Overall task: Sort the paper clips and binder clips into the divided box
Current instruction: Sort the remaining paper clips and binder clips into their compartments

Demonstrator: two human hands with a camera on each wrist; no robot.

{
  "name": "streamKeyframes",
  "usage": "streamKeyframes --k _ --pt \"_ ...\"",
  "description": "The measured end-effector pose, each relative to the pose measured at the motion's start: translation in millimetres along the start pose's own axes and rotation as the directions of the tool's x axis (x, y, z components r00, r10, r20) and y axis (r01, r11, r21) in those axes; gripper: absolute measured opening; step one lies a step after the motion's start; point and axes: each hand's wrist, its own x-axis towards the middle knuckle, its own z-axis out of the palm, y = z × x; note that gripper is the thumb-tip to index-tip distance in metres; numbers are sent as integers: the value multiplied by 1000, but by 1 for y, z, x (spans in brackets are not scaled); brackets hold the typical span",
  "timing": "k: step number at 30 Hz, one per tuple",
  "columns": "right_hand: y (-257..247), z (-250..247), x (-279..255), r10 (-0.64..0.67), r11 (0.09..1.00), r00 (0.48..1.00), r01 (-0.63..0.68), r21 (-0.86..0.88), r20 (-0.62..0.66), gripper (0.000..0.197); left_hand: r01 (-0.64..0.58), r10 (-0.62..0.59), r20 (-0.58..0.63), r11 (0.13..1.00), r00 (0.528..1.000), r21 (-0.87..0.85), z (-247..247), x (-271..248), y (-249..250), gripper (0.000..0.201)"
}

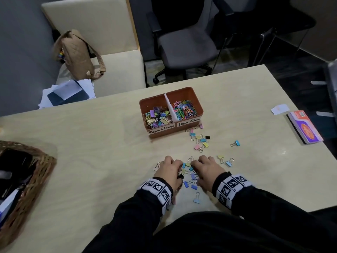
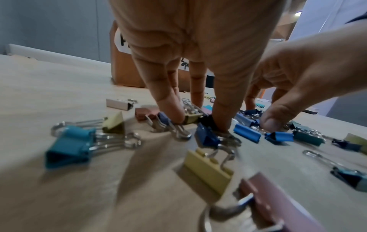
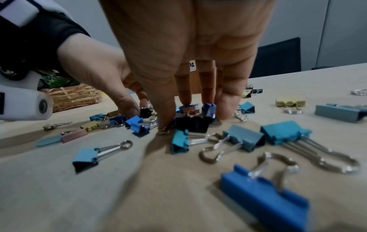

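Both hands raking binder clips (image 1: pixel 190 175) near table (image 1: pixel 91 143) front edge: left hand (image 1: pixel 170 171), right hand (image 1: pixel 207 170) fingers down, spread, gripping nothing. Clips light, stiff, slippery; pinching painted body, not wire loops.

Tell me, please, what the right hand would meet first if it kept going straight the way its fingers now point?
The right hand points down at the table; its fingertips already sit among the binder clips, so probably those clips, with the table right beneath.

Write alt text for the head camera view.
Both hands, left hand and right hand, gather loose binder clips on a pale table. Behind them an orange divided box holds binder clips left, paper clips right.
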Motion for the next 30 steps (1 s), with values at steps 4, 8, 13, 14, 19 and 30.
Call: streamKeyframes --k 4,8,13,14,19,30 --pt "-3 2 5 -6 999 999 8 37 -43 41 16 -17 -22 998 1000 -54 0 3 -2 34" --pt "-3 7 10 11 997 997 -5 78 -82 30 34 -35 -7 996 999 -85 1 6 -2 29" --pt "0 10 18 -28 995 991 41 95 -130 20 17 -16 10 1000 1000 -18 0 8 2 27" --pt "0 9 19 -40 994 990 53 96 -134 19 6 -6 0 1000 1000 -5 0 8 3 24" --pt "2 -6 20 -26 982 990 51 183 -136 18 27 -30 -39 998 999 -64 -7 11 3 21" --pt "0 -73 29 179 499 983 -114 859 27 14 136 -179 -37 851 983 -507 -62 12 -9 11"
